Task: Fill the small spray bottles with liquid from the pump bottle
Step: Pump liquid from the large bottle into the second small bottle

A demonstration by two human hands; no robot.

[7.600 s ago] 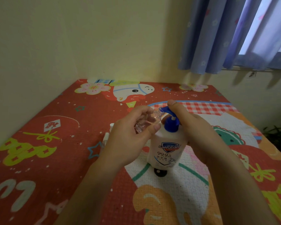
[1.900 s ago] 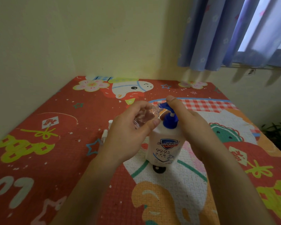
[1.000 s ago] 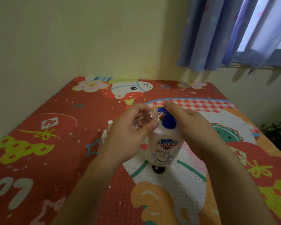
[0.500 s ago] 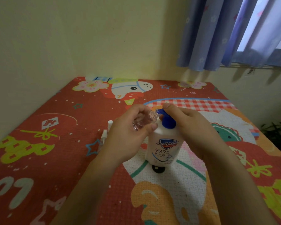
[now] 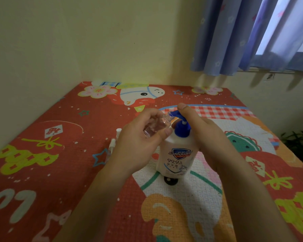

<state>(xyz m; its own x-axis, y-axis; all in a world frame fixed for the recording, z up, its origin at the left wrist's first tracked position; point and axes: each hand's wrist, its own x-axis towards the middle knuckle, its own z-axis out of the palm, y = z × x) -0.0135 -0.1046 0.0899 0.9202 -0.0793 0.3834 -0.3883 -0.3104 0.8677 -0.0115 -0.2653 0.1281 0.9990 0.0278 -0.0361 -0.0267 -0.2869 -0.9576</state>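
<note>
Pump head (image 5: 175, 114) risen again above red cartoon mat (image 5: 59, 172), blue curtain (image 5: 234, 35) behind.

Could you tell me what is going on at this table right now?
A person is refilling a small clear spray bottle from a white pump bottle standing on the patterned mat. The left hand grips the little bottle, tilted so its open mouth meets the blue pump nozzle. The right hand rests against the pump bottle with a fingertip on top of the pump head. White spray tops lie on the mat behind the left hand.
</note>
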